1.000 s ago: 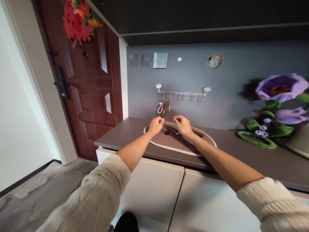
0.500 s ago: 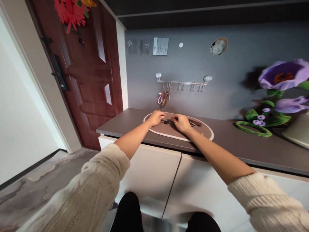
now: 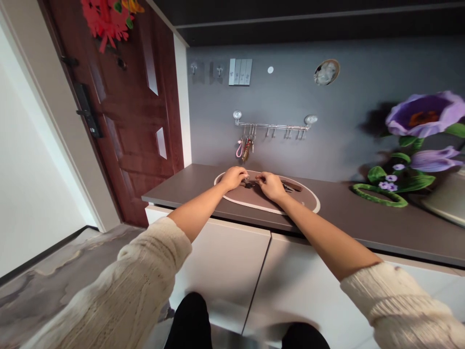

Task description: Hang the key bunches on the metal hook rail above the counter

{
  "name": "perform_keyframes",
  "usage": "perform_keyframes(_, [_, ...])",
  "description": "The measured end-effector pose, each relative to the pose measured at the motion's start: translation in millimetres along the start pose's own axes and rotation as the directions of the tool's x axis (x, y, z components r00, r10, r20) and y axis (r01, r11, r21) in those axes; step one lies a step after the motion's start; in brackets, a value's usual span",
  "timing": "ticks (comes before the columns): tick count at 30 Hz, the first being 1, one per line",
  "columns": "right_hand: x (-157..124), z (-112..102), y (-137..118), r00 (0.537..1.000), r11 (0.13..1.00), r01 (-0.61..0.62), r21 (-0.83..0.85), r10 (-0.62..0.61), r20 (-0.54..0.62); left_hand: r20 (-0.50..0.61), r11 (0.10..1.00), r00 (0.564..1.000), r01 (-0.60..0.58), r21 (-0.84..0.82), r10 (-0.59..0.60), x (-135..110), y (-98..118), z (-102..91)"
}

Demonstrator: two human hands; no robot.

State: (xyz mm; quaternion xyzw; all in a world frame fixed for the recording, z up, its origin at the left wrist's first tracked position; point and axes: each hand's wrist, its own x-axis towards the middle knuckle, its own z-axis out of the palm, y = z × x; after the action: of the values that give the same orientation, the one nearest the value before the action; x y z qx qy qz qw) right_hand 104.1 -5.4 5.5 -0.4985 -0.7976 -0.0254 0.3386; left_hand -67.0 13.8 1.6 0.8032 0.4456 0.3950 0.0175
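Fingers, left hand (image 3: pixel 234 178): at the small black-and-silver metal key bunch (image 3: pixel 249 185); cannot tell whether clamped;
Fingers, right hand (image 3: pixel 271 185): tips together;
Key bunch: on the white-rimmed brown oval mat (image 3: pixel 250 198), between both hands

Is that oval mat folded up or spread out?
Spread out: the cream-rimmed brown oval mat lies flat on the dark grey-brown countertop, no folds showing, though the left hand and right hand hide parts.
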Motion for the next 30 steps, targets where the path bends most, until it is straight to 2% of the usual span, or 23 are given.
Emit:
perform_keyframes(4, [-1.0, -1.6, -3.6, 0.999, 0.999, 0.029, 0.02, -0.029, -0.016, -0.037, 0.988, 0.999, 0.033, -0.15, -0.039, -0.4, 6.1, -1.4])
perform_keyframes(9, [-2.6, -5.8, -10.4, 0.998, 0.997, 0.066, 0.049, -0.066, -0.008, -0.028, 0.942, 0.996, 0.07, -0.328, -0.083, -1.0, 12.1, -1.6])
perform_keyframes(14, [-2.8, -7.8, -12.5, 0.999, 0.994, 0.047, 0.1, -0.047, -0.004, -0.032, 0.902, 0.994, 0.081, -0.425, -0.105, 0.3, 13.0, 0.4])
perform_keyframes(21, [-0.7, -6.6, -8.5, 0.999, 0.978, 0.033, 0.204, -0.025, -0.042, -0.022, 0.872, 0.997, 0.053, -0.487, -0.072, -0.1, 17.4, -0.8])
perform_keyframes(30, [4.3, -2.5, -1.5, 0.995, 0.951, 0.032, 0.307, 0.0, -0.104, -0.046, 0.88, 0.998, 0.02, -0.474, -0.048, 3.4, 13.6, 3.3])
